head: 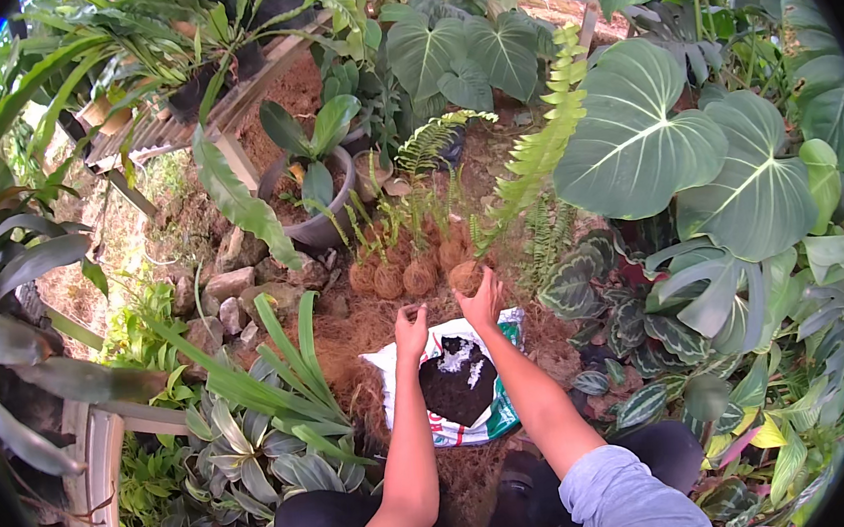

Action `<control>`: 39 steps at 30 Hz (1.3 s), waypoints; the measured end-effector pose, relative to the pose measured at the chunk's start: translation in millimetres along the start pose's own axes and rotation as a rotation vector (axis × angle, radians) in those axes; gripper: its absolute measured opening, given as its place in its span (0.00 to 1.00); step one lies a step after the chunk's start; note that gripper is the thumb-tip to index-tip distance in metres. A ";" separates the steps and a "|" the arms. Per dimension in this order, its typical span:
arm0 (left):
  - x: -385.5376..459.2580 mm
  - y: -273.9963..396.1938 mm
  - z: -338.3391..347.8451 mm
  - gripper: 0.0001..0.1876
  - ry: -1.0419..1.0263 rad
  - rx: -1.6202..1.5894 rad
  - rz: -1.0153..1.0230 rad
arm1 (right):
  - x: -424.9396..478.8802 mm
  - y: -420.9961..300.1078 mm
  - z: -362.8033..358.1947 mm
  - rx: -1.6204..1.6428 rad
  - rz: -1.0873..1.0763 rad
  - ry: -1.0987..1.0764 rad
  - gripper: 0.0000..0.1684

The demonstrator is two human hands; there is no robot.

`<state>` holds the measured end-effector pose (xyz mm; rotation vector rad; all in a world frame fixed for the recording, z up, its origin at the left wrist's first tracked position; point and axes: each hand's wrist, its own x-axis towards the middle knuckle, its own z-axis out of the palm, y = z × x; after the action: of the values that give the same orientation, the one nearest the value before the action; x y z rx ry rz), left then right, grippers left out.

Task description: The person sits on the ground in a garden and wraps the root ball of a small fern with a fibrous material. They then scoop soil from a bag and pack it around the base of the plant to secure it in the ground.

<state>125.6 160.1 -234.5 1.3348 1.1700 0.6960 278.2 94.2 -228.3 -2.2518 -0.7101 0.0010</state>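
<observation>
My right hand grips a round ball of brown coir fibre by its side. A long green fern frond rises from about this ball and leans right. Several similar fibre balls with small fern shoots stand in a cluster just beyond. My left hand hovers left of the held ball, apart from it, fingertips curled close to the thumb; whether something thin is pinched there is too small to tell. Below both hands lies an opened white plastic sack with printed writing, holding dark soil and some white material.
Loose brown coir fibre covers the ground left of the sack. A grey pot with a broad-leaved plant and several rocks stand beyond on the left. Large heart-shaped leaves and patterned foliage crowd the right side.
</observation>
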 end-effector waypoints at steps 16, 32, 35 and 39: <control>21.6 -39.9 7.0 0.18 0.113 -0.058 0.043 | 49.2 55.0 114.3 -0.024 -0.009 -0.156 0.45; 18.9 -57.6 5.5 0.19 0.120 -0.049 0.023 | 59.0 60.3 142.7 -0.119 -0.032 -0.294 0.44; 14.9 -51.2 7.9 0.19 0.111 -0.069 -0.022 | 62.6 66.3 143.9 -0.060 0.018 -0.272 0.41; 15.7 -62.9 6.9 0.19 0.103 -0.055 -0.023 | 61.7 59.7 141.8 -0.048 0.022 -0.225 0.37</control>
<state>122.7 161.2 -299.6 1.2499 1.2378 0.7819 329.5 186.4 -356.1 -2.3279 -0.8106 0.2538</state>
